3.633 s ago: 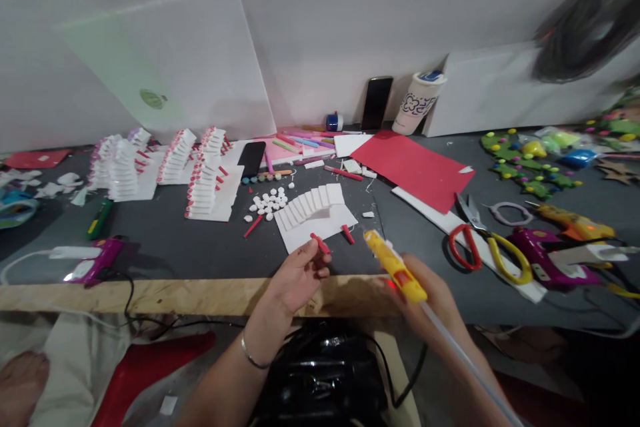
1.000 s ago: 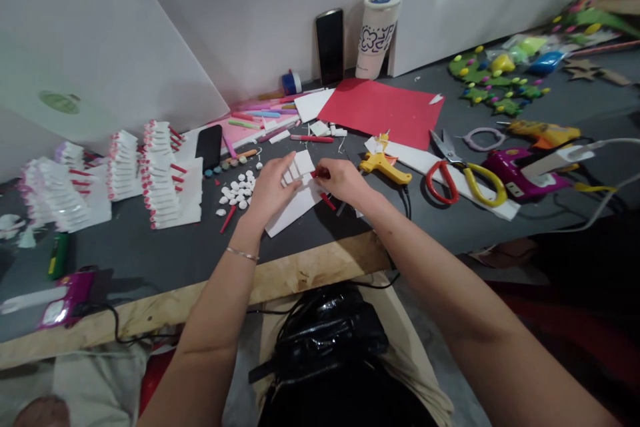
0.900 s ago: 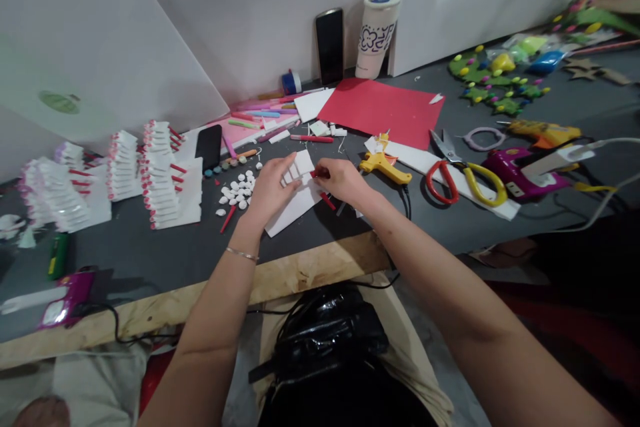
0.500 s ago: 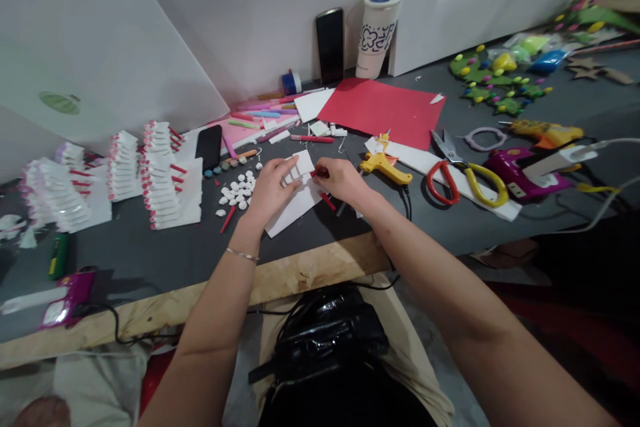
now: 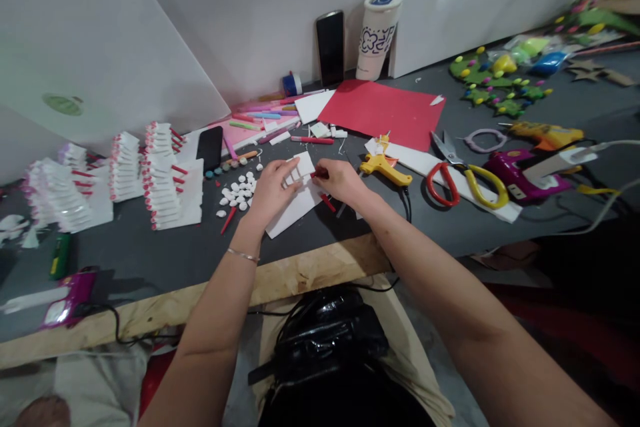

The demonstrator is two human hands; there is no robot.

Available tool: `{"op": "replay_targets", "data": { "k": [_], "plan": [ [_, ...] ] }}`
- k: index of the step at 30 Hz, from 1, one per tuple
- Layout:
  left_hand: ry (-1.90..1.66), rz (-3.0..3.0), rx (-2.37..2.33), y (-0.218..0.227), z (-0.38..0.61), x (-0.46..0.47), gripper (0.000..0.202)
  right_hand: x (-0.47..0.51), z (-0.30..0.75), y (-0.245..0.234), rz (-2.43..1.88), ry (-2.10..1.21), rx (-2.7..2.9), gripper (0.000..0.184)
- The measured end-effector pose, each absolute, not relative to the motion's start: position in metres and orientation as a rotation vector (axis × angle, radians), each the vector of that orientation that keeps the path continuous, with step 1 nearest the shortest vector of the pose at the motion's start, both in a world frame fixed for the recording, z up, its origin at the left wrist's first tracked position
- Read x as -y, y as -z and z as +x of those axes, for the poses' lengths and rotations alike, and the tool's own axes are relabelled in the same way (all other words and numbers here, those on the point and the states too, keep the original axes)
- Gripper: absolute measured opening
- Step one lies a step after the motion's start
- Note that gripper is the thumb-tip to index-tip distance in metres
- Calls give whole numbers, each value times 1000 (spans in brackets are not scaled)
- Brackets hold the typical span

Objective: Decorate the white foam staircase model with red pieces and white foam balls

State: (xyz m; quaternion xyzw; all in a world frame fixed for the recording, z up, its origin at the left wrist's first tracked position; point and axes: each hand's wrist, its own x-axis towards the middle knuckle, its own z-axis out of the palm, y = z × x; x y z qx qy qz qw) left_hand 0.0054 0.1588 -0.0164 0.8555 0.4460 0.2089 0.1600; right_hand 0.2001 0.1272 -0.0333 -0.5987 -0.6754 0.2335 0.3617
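Red peg (image 5: 314, 174) pinched in its fingers, a person's right hand (image 5: 339, 180) works at the right edge of a white stepped model (image 5: 297, 201) as the left hand (image 5: 271, 191) clasps the model's left side, a yellow glue gun (image 5: 386, 169) resting to the model's right.

The left hand (image 5: 273, 188) rests its fingers on a white card (image 5: 293, 210); just right of those fingers, the right hand (image 5: 341, 180) pinches a red stick (image 5: 313, 174). Balls (image 5: 241, 191) lie left of the fingers, a glue gun (image 5: 386, 169) and scissors (image 5: 454, 157) right.
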Motion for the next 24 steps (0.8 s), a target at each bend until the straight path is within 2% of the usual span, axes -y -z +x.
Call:
{"op": "replay_targets", "data": {
  "k": [12, 15, 19, 24],
  "plan": [
    [-591, 2495, -1249, 20, 2, -160, 52, -123, 209, 27, -1514, -661, 1646, 15],
    [-599, 2501, -1230, 21, 1, -162, 53, -125, 212, 15, -1526, -711, 1535, 5],
    [-603, 2494, -1226, 19, 1, -161, 55, -127, 206, 3, -1566, -839, 1431, 19],
    [-597, 2479, -1214, 18, 2, -159, 54, -127, 200, 1, -1659, -945, 1412, 22]
  ]
}}
